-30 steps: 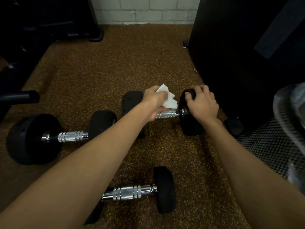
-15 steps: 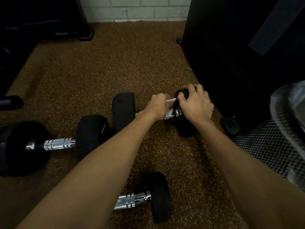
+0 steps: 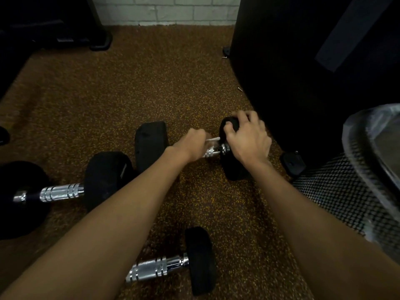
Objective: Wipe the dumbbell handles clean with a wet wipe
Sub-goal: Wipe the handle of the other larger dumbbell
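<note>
Wipe (image 3: 213, 139) clenched on dumbbell handle (image 3: 211, 152) in left grip (image 3: 190, 146), right grip (image 3: 249, 138) clasping weight head (image 3: 234, 172)

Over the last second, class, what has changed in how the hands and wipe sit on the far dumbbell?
The left hand has turned over the handle, tucking the wet wipe down: only a sliver now shows. The right hand still holds the end weight.

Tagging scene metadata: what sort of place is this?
Likely a gym or home workout room: dumbbells on speckled rubber floor, dark equipment against a painted block wall. Left hand wipes one handle with a wipe; right hand grips that dumbbell's weight.
</note>
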A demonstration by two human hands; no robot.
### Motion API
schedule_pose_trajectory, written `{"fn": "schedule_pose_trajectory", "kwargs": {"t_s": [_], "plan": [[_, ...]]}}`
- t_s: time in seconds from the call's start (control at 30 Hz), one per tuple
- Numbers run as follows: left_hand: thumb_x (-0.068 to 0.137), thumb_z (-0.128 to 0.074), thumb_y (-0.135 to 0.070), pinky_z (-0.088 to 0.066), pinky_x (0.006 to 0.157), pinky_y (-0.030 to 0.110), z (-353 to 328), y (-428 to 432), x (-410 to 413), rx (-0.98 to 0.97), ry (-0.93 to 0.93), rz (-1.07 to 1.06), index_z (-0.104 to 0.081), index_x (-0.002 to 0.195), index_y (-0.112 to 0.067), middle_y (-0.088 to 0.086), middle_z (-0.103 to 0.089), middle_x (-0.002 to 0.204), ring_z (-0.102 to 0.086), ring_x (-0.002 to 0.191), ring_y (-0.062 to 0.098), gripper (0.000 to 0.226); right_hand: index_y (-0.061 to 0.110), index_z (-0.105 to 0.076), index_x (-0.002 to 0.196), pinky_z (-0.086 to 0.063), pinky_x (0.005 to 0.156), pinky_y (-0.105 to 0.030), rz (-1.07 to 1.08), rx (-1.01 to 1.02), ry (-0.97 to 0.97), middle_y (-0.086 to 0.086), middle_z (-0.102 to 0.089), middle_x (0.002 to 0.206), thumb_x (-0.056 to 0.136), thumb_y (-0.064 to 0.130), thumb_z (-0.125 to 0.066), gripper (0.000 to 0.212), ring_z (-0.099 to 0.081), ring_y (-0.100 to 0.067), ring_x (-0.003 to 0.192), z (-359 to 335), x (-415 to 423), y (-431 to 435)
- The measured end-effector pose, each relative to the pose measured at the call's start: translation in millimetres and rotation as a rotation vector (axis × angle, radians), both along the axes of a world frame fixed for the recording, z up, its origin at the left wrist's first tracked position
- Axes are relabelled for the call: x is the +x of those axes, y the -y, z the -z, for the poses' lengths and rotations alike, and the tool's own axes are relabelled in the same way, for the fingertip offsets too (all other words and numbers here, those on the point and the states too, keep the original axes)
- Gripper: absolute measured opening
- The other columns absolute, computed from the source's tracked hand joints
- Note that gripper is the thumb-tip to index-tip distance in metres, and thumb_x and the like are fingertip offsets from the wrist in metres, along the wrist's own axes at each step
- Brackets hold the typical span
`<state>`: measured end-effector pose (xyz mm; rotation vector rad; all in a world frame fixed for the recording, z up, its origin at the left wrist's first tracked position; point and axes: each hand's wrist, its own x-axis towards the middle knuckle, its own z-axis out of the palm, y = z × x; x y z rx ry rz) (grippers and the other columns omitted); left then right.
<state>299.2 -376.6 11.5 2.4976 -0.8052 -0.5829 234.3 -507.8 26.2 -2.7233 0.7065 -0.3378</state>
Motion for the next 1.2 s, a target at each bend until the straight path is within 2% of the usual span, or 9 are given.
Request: {"fn": "schedule_pose_trajectory", "kwargs": {"t_s": [0.13,0.3,0.4,0.5,0.63,0.77,0.87,1.07,1.2], "plan": [[0.098,-0.045,-0.026,-0.036,0.068,0.029,3.0,11.1,6.6,0.016,-0.022,-0.085,-0.066,0.089,-0.009,0.011,-0.058,0.085,-0.057,0.084,0.027,0.028,0.03,-0.047,0.13,-0.042,0.084,-0.04,0.0,0.007,-0.001,0.0,-0.042,0.136,0.092,0.047,-0.039,0.043,-0.044,-0.026,0.12,0.0,1.1,0.4],[0.094,-0.043,-0.016,-0.05,0.078,0.04,7.4,14.8,-11.6,-0.066,0.05,0.003,-0.062,0.105,-0.011,0.019,-0.064,0.099,-0.061,0.092,0.036,0.022,0.03,-0.047,0.13,-0.042,0.082,-0.04,-0.012,0.008,0.003,-0.001,-0.042,0.136,0.092,0.047,-0.039,0.042,-0.045,-0.025,0.119,-0.7,1.3,0.4],[0.095,-0.046,-0.018,-0.049,0.072,0.038,4.1,7.5,-11.4,-0.041,0.073,0.072,-0.06,0.102,-0.015,0.012,-0.061,0.095,-0.06,0.088,0.03,0.017,0.03,-0.047,0.13,-0.042,0.082,-0.04,-0.012,0.006,0.008,-0.002,-0.042,0.136,0.092,0.047,-0.039,0.042,-0.045,-0.025,0.119,-0.4,0.4,0.7],[0.096,-0.046,-0.024,-0.043,0.07,0.034,1.3,9.3,5.5,0.008,0.023,0.02,-0.062,0.102,-0.013,0.009,-0.059,0.093,-0.059,0.091,0.028,0.02,0.03,-0.048,0.13,-0.042,0.083,-0.04,-0.016,0.012,0.014,-0.001,-0.042,0.136,0.092,0.048,-0.039,0.043,-0.045,-0.025,0.119,0.4,-0.3,0.9],[0.092,-0.049,-0.028,-0.044,0.079,0.038,11.3,24.5,25.8,0.091,-0.026,-0.065,-0.054,0.101,-0.013,0.017,-0.057,0.114,-0.055,0.103,0.033,0.018,0.029,-0.048,0.13,-0.042,0.084,-0.039,-0.015,-0.001,0.024,0.0,-0.042,0.136,0.092,0.048,-0.039,0.043,-0.045,-0.024,0.119,1.6,-1.1,1.5],[0.092,-0.042,-0.029,-0.045,0.094,0.044,22.3,30.5,22.8,0.099,-0.14,-0.113,-0.056,0.117,-0.008,0.018,-0.054,0.123,-0.053,0.111,0.034,0.035,0.028,-0.048,0.13,-0.042,0.083,-0.038,-0.011,-0.007,0.029,0.0,-0.043,0.136,0.092,0.048,-0.039,0.043,-0.045,-0.024,0.119,1.9,-1.9,1.2],[0.094,-0.043,-0.032,-0.047,0.089,0.042,19.5,27.4,18.8,0.02,-0.128,-0.081,-0.061,0.109,-0.012,0.015,-0.06,0.112,-0.056,0.105,0.032,0.031,0.029,-0.048,0.131,-0.042,0.084,-0.039,-0.007,-0.003,0.027,0.0,-0.043,0.136,0.092,0.048,-0.039,0.044,-0.045,-0.024,0.119,2.2,-0.5,0.5],[0.093,-0.046,-0.01,-0.05,0.078,0.041,12.5,4.6,-22.3,-0.146,0.204,0.07,-0.061,0.107,-0.016,0.013,-0.065,0.096,-0.061,0.091,0.03,0.021,0.031,-0.048,0.131,-0.043,0.085,-0.04,0.0,0.013,0.032,0.001,-0.043,0.136,0.092,0.048,-0.039,0.043,-0.045,-0.024,0.12,1.6,-0.4,1.2],[0.094,-0.049,-0.011,-0.046,0.069,0.033,4.2,-3.1,-21.7,-0.218,0.146,0.073,-0.062,0.089,-0.021,0.005,-0.063,0.083,-0.062,0.082,0.024,0.017,0.03,-0.048,0.131,-0.041,0.083,-0.038,0.002,0.004,0.03,0.0,-0.042,0.136,0.092,0.047,-0.039,0.043,-0.045,-0.023,0.12,1.7,-3.0,-0.8]]}}
